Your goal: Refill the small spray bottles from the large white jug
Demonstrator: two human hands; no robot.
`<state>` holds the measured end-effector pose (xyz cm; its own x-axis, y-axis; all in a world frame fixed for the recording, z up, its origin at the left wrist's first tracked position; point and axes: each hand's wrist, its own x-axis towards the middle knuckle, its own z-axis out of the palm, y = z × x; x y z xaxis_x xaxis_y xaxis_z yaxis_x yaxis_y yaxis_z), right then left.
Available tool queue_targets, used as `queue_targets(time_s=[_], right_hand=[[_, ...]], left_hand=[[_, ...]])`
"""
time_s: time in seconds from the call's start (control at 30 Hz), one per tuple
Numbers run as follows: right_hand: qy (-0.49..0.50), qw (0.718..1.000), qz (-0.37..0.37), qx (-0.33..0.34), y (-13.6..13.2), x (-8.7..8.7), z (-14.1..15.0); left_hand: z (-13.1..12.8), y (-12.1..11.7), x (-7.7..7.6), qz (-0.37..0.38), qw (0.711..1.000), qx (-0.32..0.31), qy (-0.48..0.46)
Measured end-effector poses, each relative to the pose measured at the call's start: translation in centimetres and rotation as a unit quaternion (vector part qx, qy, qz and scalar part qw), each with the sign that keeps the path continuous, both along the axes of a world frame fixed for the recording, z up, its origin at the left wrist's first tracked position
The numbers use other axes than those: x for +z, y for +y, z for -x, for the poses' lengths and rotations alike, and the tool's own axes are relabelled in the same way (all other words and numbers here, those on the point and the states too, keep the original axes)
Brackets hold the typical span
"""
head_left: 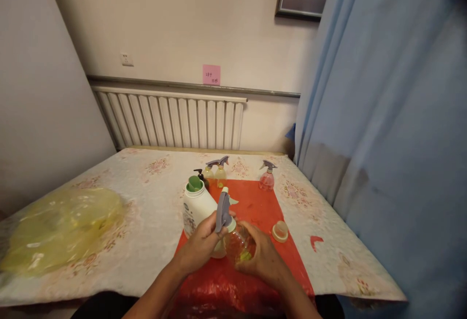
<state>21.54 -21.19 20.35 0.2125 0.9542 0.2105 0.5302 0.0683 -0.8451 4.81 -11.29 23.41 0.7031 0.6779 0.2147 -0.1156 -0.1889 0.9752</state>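
A clear spray bottle [237, 241] with a grey trigger head [223, 212] is held above the red plastic sheet. The fingers of my left hand [200, 243] are closed around the trigger head near the collar. My right hand [264, 256] wraps the see-through body, where something yellow-green shows low down. Just behind my left hand stands a white jug [200, 202], uncapped, with a green scoop or funnel [195, 184] in its mouth. To the right of my right hand, a pale round cap [280, 231] lies on the red sheet [251, 202].
Two yellowish spray bottles [220, 173] and a dark pump bottle [200, 175] stand behind the jug. A pink spray bottle [267, 178] is at the back right. A yellow plastic bag [65, 226] spreads over the left side. A red scrap [315, 242] lies on the flowered tablecloth [156, 212].
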Motion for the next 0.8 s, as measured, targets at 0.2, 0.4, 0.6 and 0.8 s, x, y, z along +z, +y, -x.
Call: queue_targets(time_s=[0.2,0.4,0.6,0.8], right_hand=[[0.031,0.999,-0.013,0.025,0.2,0.5,0.7],[0.05,0.998,-0.022,0.022,0.6,0.1,0.8],[0.042,0.999,-0.023,0.006,0.7,-0.2,0.4],[0.029,0.999,-0.028,0.009,0.6,-0.4,0.6]], left_hand=[[-0.5,-0.1,0.0,0.057,0.998,0.008,-0.032],[-1.4,-0.1,0.3,0.09,0.992,0.052,-0.076],[-1.4,-0.4,0.5,0.089,0.991,0.014,-0.101],[-1.2,-0.3,0.3,0.095,0.99,-0.023,-0.1]])
